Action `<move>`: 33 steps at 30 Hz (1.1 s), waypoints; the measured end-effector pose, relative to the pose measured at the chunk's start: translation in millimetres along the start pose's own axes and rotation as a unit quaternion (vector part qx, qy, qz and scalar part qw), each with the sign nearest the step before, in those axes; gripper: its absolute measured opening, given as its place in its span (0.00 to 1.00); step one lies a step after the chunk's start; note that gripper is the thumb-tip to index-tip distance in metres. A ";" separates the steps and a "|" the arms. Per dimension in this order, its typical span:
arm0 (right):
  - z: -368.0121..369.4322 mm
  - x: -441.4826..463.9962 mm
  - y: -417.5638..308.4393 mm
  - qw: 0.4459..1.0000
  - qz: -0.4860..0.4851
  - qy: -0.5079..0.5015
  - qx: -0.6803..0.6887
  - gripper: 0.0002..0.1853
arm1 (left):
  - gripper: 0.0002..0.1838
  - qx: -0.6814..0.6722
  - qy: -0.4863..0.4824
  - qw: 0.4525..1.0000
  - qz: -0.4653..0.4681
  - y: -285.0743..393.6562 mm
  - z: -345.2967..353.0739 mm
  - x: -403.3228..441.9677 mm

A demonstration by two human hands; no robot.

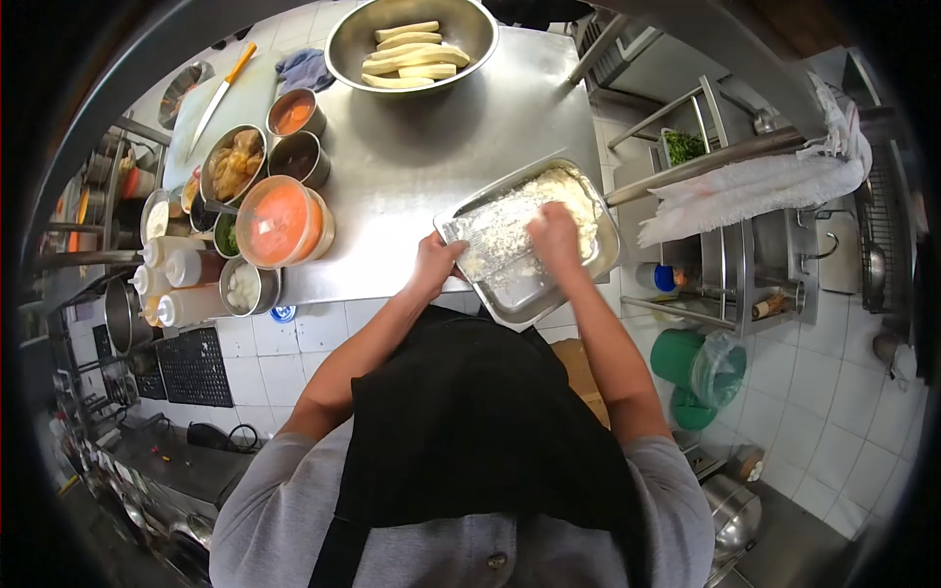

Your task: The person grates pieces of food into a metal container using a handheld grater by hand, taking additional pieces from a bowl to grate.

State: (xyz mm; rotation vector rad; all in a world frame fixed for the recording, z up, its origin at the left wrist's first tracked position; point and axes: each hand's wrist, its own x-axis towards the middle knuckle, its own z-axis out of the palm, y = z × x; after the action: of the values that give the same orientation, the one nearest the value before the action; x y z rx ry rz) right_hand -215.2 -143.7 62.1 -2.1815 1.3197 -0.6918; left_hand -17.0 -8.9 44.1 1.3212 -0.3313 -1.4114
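Observation:
A rectangular steel pan (610, 257) sits at the table's front right, tilted in view, with white grated shreds (569, 186) heaped at its far end. Across its left part lies what looks like a flat metal grater (482, 233), flecked with white. My left hand (438, 263) grips the near left end of the grater at the pan's rim, thumb on top. Over the middle of the pan, my right hand (556, 238) is closed in a fist against the shreds; whatever it holds is hidden by the fingers.
A steel bowl (338, 59) of long peeled pale pieces (417, 57) stands at the back. On the left are a tub of orange sauce (281, 220), several metal containers, squeeze bottles (186, 279), and a knife (221, 103) on a cutting board (250, 88). A white towel (755, 191) hangs at right.

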 end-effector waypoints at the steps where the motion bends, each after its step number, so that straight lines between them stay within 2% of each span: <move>1: -13.6 10.7 9.9 0.999 0.047 0.008 -0.009 0.13 | 0.15 -0.003 0.007 1.000 0.005 0.0 1.3 -0.3; 2: -20.2 17.8 13.9 0.997 0.055 0.002 -0.056 0.12 | 0.14 -0.005 0.013 1.000 0.010 1.1 2.8 0.0; 4: -6.1 9.1 0.0 0.997 0.044 -0.036 -0.043 0.13 | 0.14 0.003 0.007 1.000 0.013 5.7 2.7 1.1; 6: 13.1 -16.7 -31.5 0.996 -0.065 -0.049 0.028 0.13 | 0.15 0.013 0.003 1.000 0.009 4.9 3.5 2.2; 8: 13.7 -20.0 -42.5 0.993 -0.091 -0.070 0.022 0.13 | 0.15 -0.005 -0.004 1.000 0.011 1.6 0.3 2.5; 11: -0.4 13.8 15.3 0.999 -0.018 0.022 -0.041 0.13 | 0.15 -0.008 0.013 1.000 0.017 2.2 3.1 0.7; 14: -8.1 20.6 10.1 0.998 0.018 -0.013 -0.063 0.13 | 0.14 0.009 0.014 1.000 0.008 6.0 3.8 -0.8; 16: 17.3 -2.8 -8.0 0.996 -0.087 -0.022 -0.005 0.12 | 0.15 0.007 0.008 1.000 0.013 5.9 4.3 1.7; 17: 6.4 -13.3 -45.3 0.991 -0.074 -0.107 0.012 0.13 | 0.15 0.006 0.006 1.000 0.017 4.1 2.5 1.1; 18: 9.4 -15.4 -46.4 0.985 -0.128 -0.113 0.011 0.13 | 0.15 0.006 0.008 1.000 0.014 3.6 1.9 -0.3; 20: 8.6 -5.5 -18.4 0.996 -0.086 -0.036 -0.002 0.13 | 0.15 -0.003 0.008 1.000 0.019 4.0 3.8 -2.2; 21: 2.2 5.1 -7.0 1.000 -0.028 -0.002 -0.015 0.12 | 0.15 -0.004 0.010 1.000 0.020 2.7 1.9 -0.5; 22: -9.0 18.5 4.2 0.999 -0.003 0.004 -0.053 0.13 | 0.15 0.010 0.003 1.000 0.012 -0.3 -0.2 0.0; 24: -10.2 21.5 10.2 0.997 0.002 -0.005 -0.071 0.12 | 0.15 0.026 -0.007 1.000 0.010 1.3 -0.9 3.8; 26: 12.2 2.8 -13.9 0.999 -0.021 -0.033 0.034 0.11 | 0.15 0.031 0.000 0.999 0.011 1.7 1.3 2.7; 27: 18.8 -9.8 -36.4 0.993 -0.096 -0.061 0.022 0.11 | 0.15 0.030 0.000 0.999 0.010 -0.5 1.0 3.6; 28: 11.2 -17.2 -64.3 0.984 -0.126 -0.117 0.045 0.11 | 0.15 0.019 0.000 1.000 0.016 -3.6 -0.9 3.9; 30: 17.1 -11.4 -35.8 0.990 -0.127 -0.056 0.013 0.11 | 0.15 0.009 -0.002 1.000 0.022 -5.9 -0.4 3.9; 31: 17.8 -3.6 -4.4 0.992 -0.112 0.001 0.063 0.10 | 0.14 -0.003 0.000 1.000 0.027 -4.2 1.2 2.7; 33: -13.3 22.3 13.0 0.999 -0.029 -0.013 -0.037 0.09 | 0.14 -0.017 0.003 0.999 0.034 -2.5 2.6 -0.7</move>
State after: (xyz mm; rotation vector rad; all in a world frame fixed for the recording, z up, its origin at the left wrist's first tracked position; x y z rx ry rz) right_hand -223.3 -171.0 67.5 -2.2886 1.2933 -0.6440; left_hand -20.6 -8.7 43.3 1.2739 -0.3434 -1.3517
